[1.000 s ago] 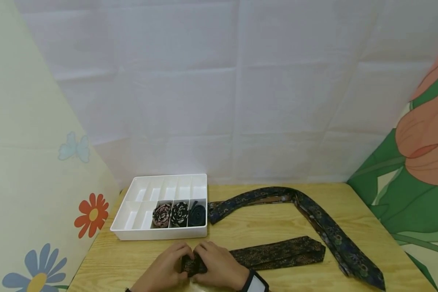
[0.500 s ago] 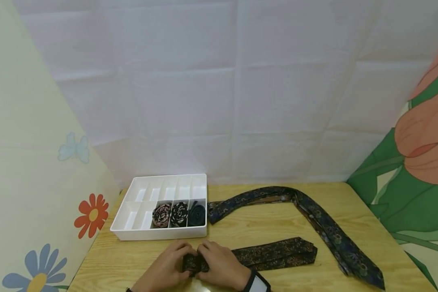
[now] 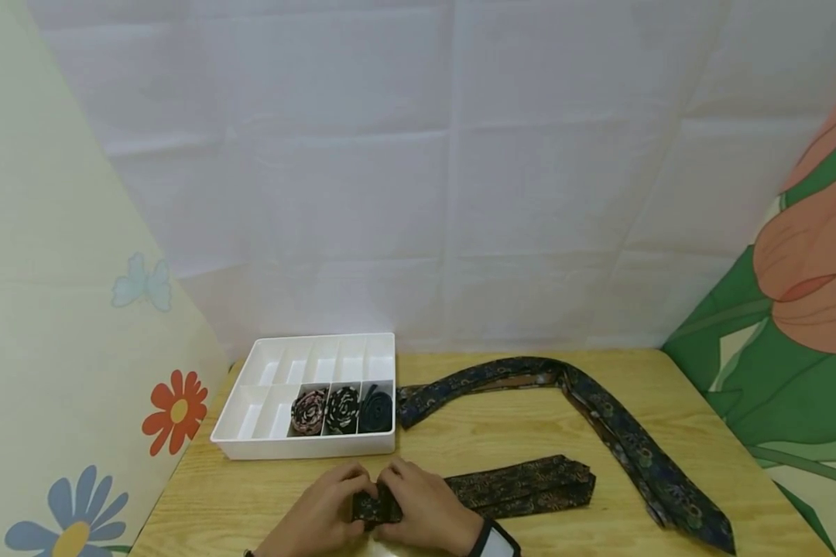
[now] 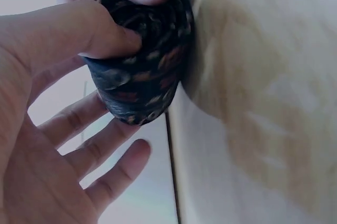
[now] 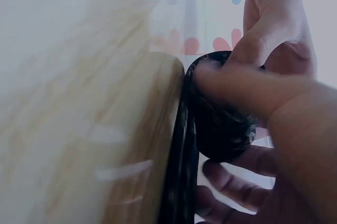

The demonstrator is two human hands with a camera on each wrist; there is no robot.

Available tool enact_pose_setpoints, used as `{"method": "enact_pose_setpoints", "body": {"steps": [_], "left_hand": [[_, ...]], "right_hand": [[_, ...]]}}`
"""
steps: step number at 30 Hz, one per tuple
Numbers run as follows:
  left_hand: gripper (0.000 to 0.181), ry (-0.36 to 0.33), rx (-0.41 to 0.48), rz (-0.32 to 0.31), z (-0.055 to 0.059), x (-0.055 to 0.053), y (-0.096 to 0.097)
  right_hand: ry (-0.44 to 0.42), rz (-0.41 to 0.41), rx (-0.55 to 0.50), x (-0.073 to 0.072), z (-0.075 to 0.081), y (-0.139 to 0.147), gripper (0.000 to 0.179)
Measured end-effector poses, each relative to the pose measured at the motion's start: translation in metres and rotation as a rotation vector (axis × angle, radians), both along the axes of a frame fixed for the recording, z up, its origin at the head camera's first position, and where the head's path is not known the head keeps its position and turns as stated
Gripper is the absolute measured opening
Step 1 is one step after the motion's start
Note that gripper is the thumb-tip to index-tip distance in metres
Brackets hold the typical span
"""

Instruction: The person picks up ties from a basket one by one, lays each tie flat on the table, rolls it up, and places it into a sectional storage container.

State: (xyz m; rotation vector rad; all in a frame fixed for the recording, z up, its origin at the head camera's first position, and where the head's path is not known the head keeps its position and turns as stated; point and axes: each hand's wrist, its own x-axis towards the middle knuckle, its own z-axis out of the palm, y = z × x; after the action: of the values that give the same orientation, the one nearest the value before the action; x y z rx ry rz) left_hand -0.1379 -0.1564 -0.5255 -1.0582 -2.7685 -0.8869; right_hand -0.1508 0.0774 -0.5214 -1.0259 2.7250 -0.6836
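A dark floral necktie is partly wound into a roll (image 3: 369, 507) at the front of the table, its flat tail (image 3: 522, 487) running off to the right. My left hand (image 3: 320, 507) grips the roll from the left, with its thumb on the spiral side in the left wrist view, where the roll (image 4: 137, 82) stands on edge. From the other side my right hand (image 3: 425, 510) holds it too, thumb over the spiral face. In the right wrist view the unrolled strip (image 5: 179, 171) lies along the wood below the roll (image 5: 224, 134).
A white divided tray (image 3: 306, 446) stands behind the hands, with a reddish rolled tie (image 3: 309, 411), a black-and-white one (image 3: 342, 410) and a navy one (image 3: 376, 410) in its front compartments. Another dark floral tie (image 3: 627, 433) curves across the table's right side. A white backdrop rises behind.
The tie's pointed tail end has slid left toward the hands, and the flat part is shorter. Both hands keep hold of the roll and have shifted slightly right. Tray and other tie stay put.
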Motion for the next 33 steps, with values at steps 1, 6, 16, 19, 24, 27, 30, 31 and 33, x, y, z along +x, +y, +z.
{"method": "enact_pose_setpoints", "body": {"steps": [1,6,16,19,24,27,30,31,33], "left_hand": [[0.039,0.019,-0.008,0.003,0.0004,-0.0002,0.0002],[0.041,0.022,-0.041,0.027,0.0014,-0.0016,0.0012],[0.042,0.081,-0.076,0.035,0.0020,-0.0029,0.0048],[0.047,0.053,-0.072,0.036,0.0030,-0.0028,0.0057],[0.039,0.081,-0.067,0.025,0.0015,-0.0028,0.0056],[0.038,0.117,-0.064,0.014,0.0007,-0.0031,0.0066],[0.042,0.115,-0.050,0.005,0.0004,-0.0033,0.0086],[0.044,0.116,-0.046,0.001,0.0002,-0.0035,0.0090],[0.045,0.116,-0.041,-0.008,0.0004,-0.0039,0.0095]], "right_hand": [[-0.007,0.003,-0.010,0.0002,0.0002,0.0006,0.044],[-0.012,-0.016,0.002,0.0005,0.0013,0.0014,0.040],[0.113,0.010,-0.085,-0.0002,-0.0034,0.0052,0.042],[0.120,-0.027,-0.045,-0.0004,-0.0024,0.0053,0.038],[-0.046,-0.045,-0.052,-0.0010,-0.0002,0.0062,0.044],[-0.113,-0.042,-0.077,-0.0011,0.0006,0.0073,0.044],[-0.126,-0.051,-0.078,-0.0013,0.0015,0.0083,0.039],[-0.130,-0.050,-0.076,-0.0017,0.0016,0.0086,0.037],[-0.155,-0.048,-0.081,-0.0021,0.0021,0.0100,0.040]]}}
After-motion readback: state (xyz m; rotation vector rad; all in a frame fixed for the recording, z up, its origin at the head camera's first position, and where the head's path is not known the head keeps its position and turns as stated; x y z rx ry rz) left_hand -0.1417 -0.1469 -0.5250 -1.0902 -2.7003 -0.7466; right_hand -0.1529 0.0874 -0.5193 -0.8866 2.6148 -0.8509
